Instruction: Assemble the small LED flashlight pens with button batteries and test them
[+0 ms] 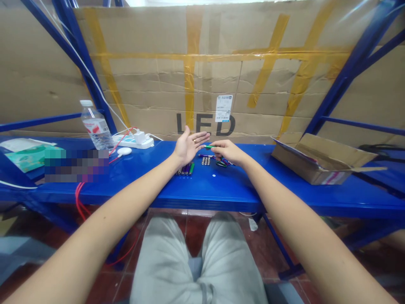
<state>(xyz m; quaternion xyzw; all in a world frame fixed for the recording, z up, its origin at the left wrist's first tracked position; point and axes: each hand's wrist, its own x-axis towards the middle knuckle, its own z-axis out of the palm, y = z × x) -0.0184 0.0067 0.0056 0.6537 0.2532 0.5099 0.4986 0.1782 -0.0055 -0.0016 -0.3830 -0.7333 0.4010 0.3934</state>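
**Blue bench, a green piece pinched between two hands**

A blue metal shelf bench [221,190] crosses the middle of the frame. Nearest the camera, at bottom centre, lie grey-trousered knees [196,261], with both bare forearms running up to the bench.

At frame centre, the left hand [186,147] is spread flat and empty, its palm turned toward the right. The right hand [228,151] grips a slim green stick [209,146] between thumb and fingertips, its tip just beside the left fingertips. I judge the step in hand to be bringing this stick to the waiting palm. A piece this thin calls for a light, steady pinch.

Under the left hand lies a tidy row of small purple and green cylinders [186,169], with a cluster of tiny silver pieces [206,160] just to its right.

Farther back, at middle left, are a white power strip [133,141] and a clear plastic water bottle [95,126]. An open brown cardboard box [319,162] rests at middle right. Taped cardboard sheeting [205,84] printed "LED" closes the top.
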